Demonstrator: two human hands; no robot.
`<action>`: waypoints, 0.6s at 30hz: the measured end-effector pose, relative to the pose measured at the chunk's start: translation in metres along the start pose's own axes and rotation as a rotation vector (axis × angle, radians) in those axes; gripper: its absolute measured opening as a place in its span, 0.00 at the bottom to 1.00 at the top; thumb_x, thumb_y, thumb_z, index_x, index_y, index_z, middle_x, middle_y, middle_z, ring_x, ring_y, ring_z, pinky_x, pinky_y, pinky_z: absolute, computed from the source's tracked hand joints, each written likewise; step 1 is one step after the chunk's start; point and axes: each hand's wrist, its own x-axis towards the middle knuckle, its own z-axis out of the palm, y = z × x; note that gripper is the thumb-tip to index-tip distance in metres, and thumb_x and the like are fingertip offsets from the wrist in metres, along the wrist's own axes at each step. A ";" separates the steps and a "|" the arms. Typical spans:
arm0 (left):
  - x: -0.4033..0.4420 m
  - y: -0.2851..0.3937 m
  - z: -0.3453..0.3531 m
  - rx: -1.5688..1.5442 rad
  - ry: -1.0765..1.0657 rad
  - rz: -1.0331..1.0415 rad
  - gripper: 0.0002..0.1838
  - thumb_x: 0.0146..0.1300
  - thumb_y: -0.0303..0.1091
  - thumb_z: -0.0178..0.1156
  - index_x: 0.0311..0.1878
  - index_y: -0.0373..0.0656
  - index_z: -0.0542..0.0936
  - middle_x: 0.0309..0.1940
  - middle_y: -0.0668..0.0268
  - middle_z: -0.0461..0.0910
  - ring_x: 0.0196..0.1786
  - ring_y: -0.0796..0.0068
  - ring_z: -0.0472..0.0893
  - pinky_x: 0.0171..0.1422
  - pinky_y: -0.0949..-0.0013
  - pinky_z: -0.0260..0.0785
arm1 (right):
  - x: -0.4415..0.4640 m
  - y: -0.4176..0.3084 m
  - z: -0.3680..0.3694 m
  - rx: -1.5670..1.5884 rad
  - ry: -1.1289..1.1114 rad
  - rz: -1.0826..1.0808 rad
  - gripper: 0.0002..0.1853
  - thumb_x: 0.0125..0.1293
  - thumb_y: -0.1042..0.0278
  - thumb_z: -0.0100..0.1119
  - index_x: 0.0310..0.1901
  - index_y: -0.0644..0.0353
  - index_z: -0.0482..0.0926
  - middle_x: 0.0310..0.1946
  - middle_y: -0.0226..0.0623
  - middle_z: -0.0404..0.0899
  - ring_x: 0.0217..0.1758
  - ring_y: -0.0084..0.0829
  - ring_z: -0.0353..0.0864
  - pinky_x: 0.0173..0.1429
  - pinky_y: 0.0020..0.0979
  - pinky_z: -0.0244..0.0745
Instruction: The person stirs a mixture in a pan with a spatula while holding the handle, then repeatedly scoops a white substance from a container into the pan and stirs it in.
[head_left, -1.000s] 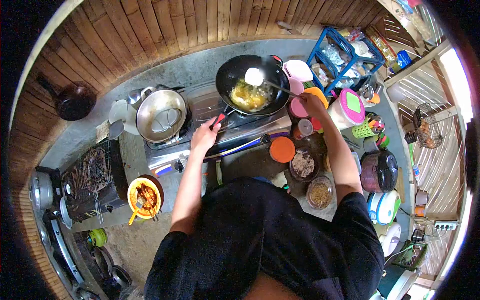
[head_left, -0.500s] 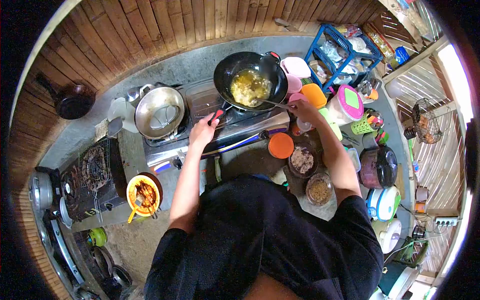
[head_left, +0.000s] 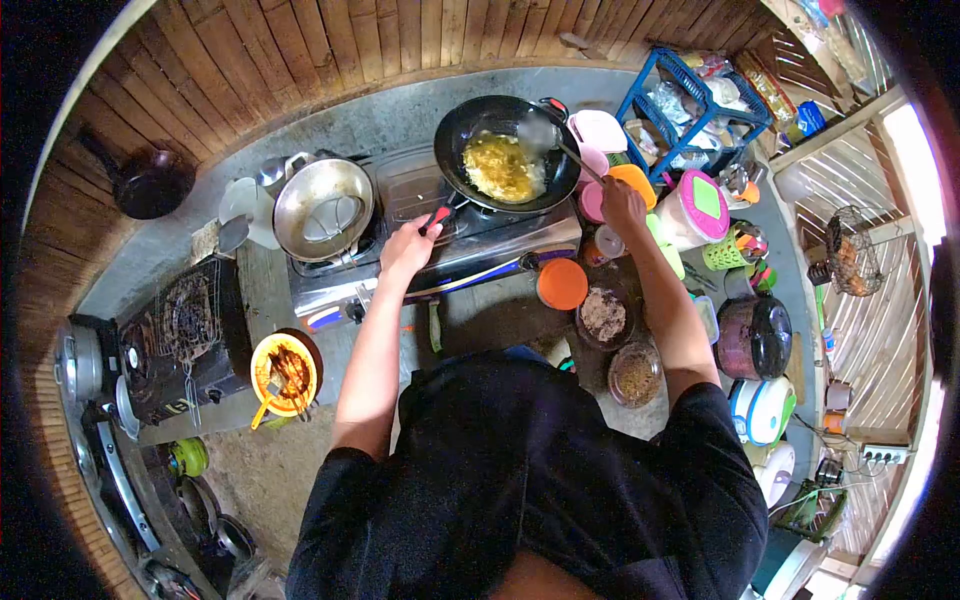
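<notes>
A black wok (head_left: 462, 170) stands on the right side of a steel gas stove (head_left: 450, 262). In it lies a yellow, egg-like food (head_left: 500, 165) in shiny oil. My left hand (head_left: 408, 248) is closed around the wok's red and black handle (head_left: 437, 218). With my right hand (head_left: 622, 208) I grip a long-handled metal spatula (head_left: 578, 158). Its blurred head is over the right part of the wok, beside the food; whether it touches the wok I cannot tell.
A steel pan (head_left: 290, 215) sits on the left burner. Near my right arm are an orange lid (head_left: 562, 284), a brown bowl (head_left: 604, 314) and a clear tub (head_left: 635, 375). A yellow bowl (head_left: 283, 375) is at left, a blue rack (head_left: 640, 95) at back right.
The spatula head dipped into the food, then moved to the wok's right side. The food has spread and shifted. My left hand keeps its hold on the handle.
</notes>
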 end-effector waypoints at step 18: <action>-0.014 0.014 0.000 0.169 0.072 -0.089 0.26 0.66 0.61 0.53 0.62 0.63 0.77 0.48 0.50 0.83 0.53 0.47 0.81 0.58 0.49 0.73 | 0.012 0.016 0.020 0.175 0.047 -0.152 0.10 0.65 0.63 0.52 0.40 0.60 0.78 0.25 0.47 0.80 0.28 0.50 0.82 0.32 0.47 0.78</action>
